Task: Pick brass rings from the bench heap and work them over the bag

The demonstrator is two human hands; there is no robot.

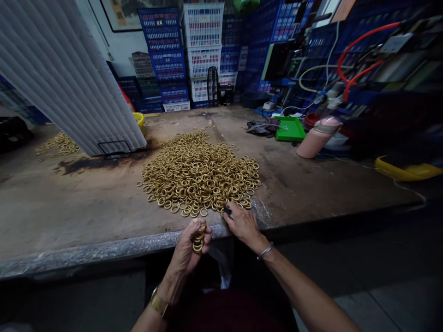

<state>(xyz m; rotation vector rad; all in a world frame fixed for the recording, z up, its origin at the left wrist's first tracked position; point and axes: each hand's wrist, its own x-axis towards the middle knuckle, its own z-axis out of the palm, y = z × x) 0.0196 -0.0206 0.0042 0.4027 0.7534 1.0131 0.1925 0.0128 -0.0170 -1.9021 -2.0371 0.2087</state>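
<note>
A large heap of brass-coloured rings lies on the worn brown table. At the table's front edge, my left hand is closed around several brass rings, which show between its fingers and thumb. My right hand, with a bracelet at the wrist, reaches to the front right edge of the heap. Its thumb and finger are pressed around a small black object beside the rings. What exactly that object is cannot be made out.
A corrugated grey panel stands at the left, near a smaller ring pile. Toward the right are dark gloves, a green tray, a pink bottle and a yellow tray. Stacked crates stand behind.
</note>
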